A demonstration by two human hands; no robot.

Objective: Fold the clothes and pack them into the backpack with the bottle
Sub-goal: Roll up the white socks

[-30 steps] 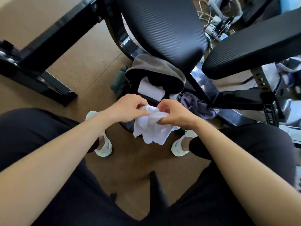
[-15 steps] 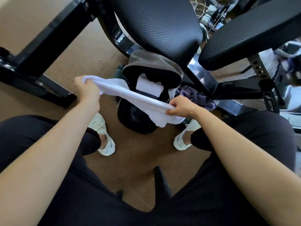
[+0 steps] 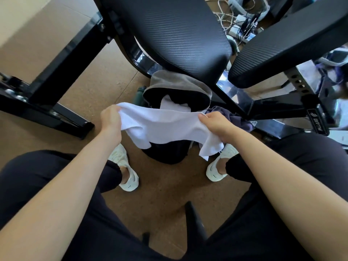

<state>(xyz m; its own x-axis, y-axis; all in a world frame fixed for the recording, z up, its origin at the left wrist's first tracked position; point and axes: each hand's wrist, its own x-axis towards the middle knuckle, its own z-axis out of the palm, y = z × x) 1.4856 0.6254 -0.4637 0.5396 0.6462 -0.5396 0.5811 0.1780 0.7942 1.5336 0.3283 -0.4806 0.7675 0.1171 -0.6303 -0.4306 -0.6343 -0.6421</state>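
A white cloth [image 3: 160, 127] hangs stretched above the open backpack [image 3: 175, 91] on the floor, the left hand [image 3: 111, 119] gripping one end, the right hand [image 3: 214, 125] clamped on the other. A green bottle [image 3: 138, 95] stands beside the backpack, a purple garment [image 3: 237, 119] opposite, under the black bench [image 3: 169, 31].

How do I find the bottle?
Look under the big black padded bench for the open backpack with its grey flap. The bottle is on the floor beside it, on the side of the left hand. It is dark green, while the cloth near it is white.
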